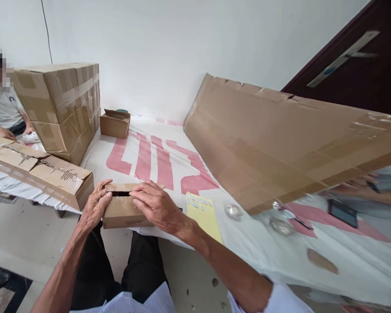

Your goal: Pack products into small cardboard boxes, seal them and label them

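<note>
A small cardboard box (pixel 124 214) sits at the table's near edge, just above my knees, with a dark gap between its top flaps. My left hand (pixel 97 205) grips the box's left end, thumb on the top beside the gap. Across the right part of the top lies my right hand (pixel 154 204), its bent fingertips on the flap at the gap's right end. What is inside the box is too dark to make out. Just right of that hand, a yellow sheet (pixel 203 215) bears small pale stickers in rows.
Taped cartons (pixel 65 108) are stacked at the left, behind a long closed box (pixel 42 171). A small open box (pixel 115 124) stands farther back. A large cardboard panel (pixel 280 143) slants across the right; beyond it lies a phone (pixel 342 213). A person (pixel 1 104) sits far left.
</note>
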Action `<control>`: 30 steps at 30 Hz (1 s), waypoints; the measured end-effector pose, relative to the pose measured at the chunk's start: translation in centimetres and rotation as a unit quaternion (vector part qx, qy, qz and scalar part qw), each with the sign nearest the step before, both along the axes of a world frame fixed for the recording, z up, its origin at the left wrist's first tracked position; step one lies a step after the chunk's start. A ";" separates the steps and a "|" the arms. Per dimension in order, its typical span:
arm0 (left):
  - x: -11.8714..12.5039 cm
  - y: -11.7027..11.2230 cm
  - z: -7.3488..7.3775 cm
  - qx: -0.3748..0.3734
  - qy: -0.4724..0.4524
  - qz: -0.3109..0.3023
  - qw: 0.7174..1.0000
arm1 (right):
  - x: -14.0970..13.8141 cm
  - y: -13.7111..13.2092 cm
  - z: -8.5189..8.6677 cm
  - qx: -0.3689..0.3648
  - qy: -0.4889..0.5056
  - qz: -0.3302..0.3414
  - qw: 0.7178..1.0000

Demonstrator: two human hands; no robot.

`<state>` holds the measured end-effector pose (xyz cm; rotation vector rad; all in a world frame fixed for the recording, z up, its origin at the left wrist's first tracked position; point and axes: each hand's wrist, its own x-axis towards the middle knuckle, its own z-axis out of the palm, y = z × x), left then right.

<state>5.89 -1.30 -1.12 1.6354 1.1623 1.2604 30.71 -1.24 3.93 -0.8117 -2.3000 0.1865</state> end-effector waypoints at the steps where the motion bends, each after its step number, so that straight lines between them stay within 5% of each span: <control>1: 0.0 0.0 -0.1 0.000 -0.003 0.000 1.000 | -1.0 0.1 -0.1 0.002 -0.016 0.001 1.000; 9: 0.3 -0.2 -0.8 0.007 -0.022 0.003 1.000 | -2.9 0.5 -1.2 0.005 -0.098 -0.030 0.995; 30: 0.2 -0.4 -0.5 -0.002 -0.033 -0.010 0.999 | -3.5 0.2 -0.3 -0.028 -0.126 -0.035 0.991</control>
